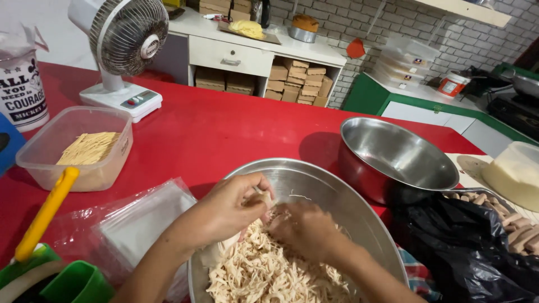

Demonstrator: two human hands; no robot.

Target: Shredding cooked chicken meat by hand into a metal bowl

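Left hand (227, 210) pinches a shredded chicken (269, 269) piece; right hand (303, 227) curled closed on shreds; strands could spill over near basin (359, 207) rim.

At the far left edge of the red counter (224, 129) I see a white printed bag (21, 84) with black lettering, standing upright. Near my left forearm lies a stack of clear plastic bags (135, 224), flat and crinkled. Across the room, brown cardboard boxes (297, 81) are stacked in the open shelf of a white cabinet (230, 53). Further right, on a green-edged surface, stands a small white tub with an orange label (452, 84).
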